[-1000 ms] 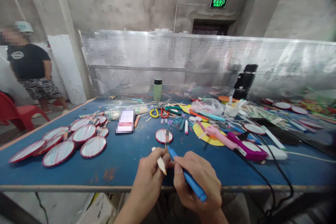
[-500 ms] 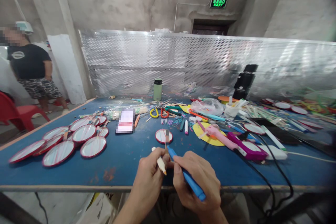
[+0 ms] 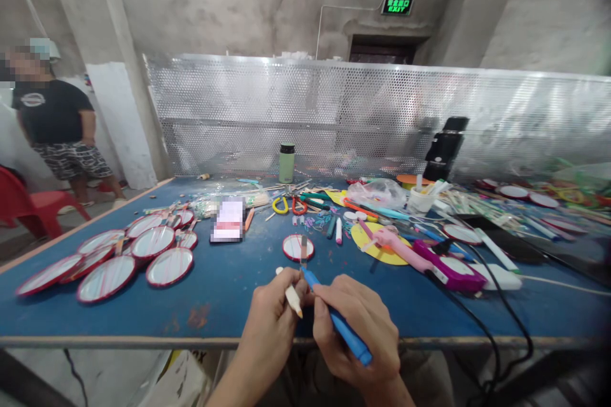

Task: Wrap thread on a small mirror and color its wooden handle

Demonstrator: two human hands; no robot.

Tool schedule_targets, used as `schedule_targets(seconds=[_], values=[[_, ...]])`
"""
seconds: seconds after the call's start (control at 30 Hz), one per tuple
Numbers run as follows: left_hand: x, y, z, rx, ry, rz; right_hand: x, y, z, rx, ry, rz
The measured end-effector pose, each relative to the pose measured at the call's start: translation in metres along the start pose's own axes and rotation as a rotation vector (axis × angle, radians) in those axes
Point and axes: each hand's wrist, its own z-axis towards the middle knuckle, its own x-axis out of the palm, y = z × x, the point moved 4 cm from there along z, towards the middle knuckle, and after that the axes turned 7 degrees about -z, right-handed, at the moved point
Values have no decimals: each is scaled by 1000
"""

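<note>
My left hand (image 3: pixel 272 311) is closed at the front of the table. A white marker (image 3: pixel 293 300) with an orange tip is tucked in its fingers, pointing down toward me. The same fingers appear to pinch the lower end of a flat wooden stick (image 3: pixel 304 247), its upper part lying over a small white disc (image 3: pixel 291 246) with a red rim. My right hand (image 3: pixel 358 327) is wrapped round a blue marker (image 3: pixel 349 334). The blue marker's front end meets the stick just above my left fingertips; its exact tip is too small to make out.
Several red-rimmed discs (image 3: pixel 169 266) overlap at the left, near a phone (image 3: pixel 229 219). Pliers (image 3: pixel 280 205), a green bottle (image 3: pixel 287 164) and loose markers lie beyond. At right are a pink glue gun (image 3: pixel 403 249), a purple power strip (image 3: pixel 449 265) and black cables. A person (image 3: pixel 55 114) stands far left.
My right hand and the blue marker have shifted slightly left, and the marker's front end has slid a little down along the stick. My left hand has hardly moved.
</note>
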Motion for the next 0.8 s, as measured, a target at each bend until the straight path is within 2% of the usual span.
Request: schedule_targets(seconds=[0.8], values=[[0,-1,-1,23,0,-26,0,-1,0,17,-1,-33]])
